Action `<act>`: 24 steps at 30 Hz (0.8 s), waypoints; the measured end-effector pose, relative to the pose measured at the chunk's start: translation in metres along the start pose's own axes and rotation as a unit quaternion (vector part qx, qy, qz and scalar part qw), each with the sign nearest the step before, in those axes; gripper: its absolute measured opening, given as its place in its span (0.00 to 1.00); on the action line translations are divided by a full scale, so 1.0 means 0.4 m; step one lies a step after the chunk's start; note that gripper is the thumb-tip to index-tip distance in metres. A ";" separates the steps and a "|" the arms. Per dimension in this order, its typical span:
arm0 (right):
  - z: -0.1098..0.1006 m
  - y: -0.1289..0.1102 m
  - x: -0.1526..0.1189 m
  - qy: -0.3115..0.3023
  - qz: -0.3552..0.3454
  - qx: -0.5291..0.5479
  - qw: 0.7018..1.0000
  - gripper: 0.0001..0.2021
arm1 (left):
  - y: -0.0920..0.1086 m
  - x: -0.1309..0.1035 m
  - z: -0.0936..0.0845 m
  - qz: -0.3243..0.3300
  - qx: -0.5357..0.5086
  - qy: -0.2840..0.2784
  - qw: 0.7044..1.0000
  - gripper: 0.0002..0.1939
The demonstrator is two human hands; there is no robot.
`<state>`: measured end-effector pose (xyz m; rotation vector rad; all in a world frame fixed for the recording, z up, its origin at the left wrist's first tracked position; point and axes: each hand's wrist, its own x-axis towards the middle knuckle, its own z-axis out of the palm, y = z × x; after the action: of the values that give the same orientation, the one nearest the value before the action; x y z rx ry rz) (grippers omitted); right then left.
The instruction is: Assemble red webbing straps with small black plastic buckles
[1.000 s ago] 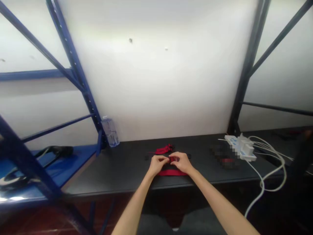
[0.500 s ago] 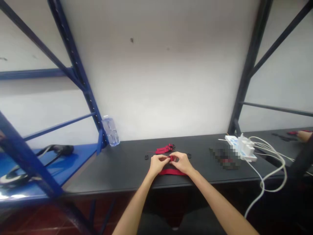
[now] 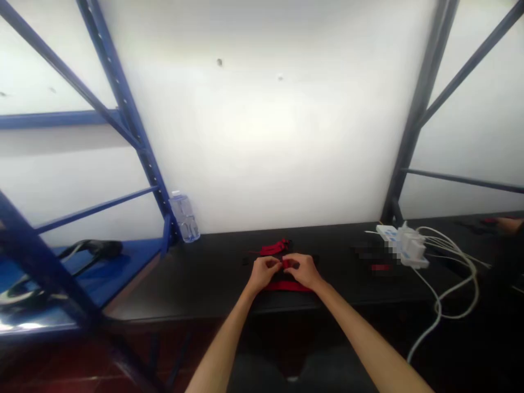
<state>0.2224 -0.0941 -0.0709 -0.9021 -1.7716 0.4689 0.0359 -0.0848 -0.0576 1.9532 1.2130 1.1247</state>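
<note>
Near the table's front edge, both hands meet over a red strap (image 3: 286, 286) that lies across the dark table. My right hand (image 3: 302, 268) pinches a small red strap piece (image 3: 285, 264) between thumb and fingers. On the other side of that piece, my left hand (image 3: 264, 272) has thumb and fingertips pressed together at its edge. Just behind the hands lies a second red strap (image 3: 273, 249) with a black buckle at its right end. Small dark buckles sit on either side of the hands, hard to make out in the dim picture.
A clear bottle (image 3: 185, 217) stands at the back left by the blue rack post. To the right are a white power strip (image 3: 388, 234) with plugs and looping white cables (image 3: 470, 273). A pixelated dark patch lies beside it. Another person's hand (image 3: 510, 225) shows at the far right.
The picture's brightness has changed: the wall is brighter and the table darker. My hands stay at the same place, with only slight finger movement around the red piece.
</note>
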 end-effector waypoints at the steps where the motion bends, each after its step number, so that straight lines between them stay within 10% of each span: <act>1: 0.001 0.003 0.000 0.002 0.005 0.010 1.000 0.14 | -0.001 0.001 0.000 0.000 -0.001 -0.003 1.000 0.14; 24: -0.012 0.002 0.007 0.006 0.039 0.060 0.997 0.10 | 0.007 -0.001 0.003 0.061 0.015 0.045 0.997 0.15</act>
<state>0.2264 -0.0918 -0.0679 -0.8899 -1.6834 0.6113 0.0381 -0.0865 -0.0560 2.0420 1.1746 1.2759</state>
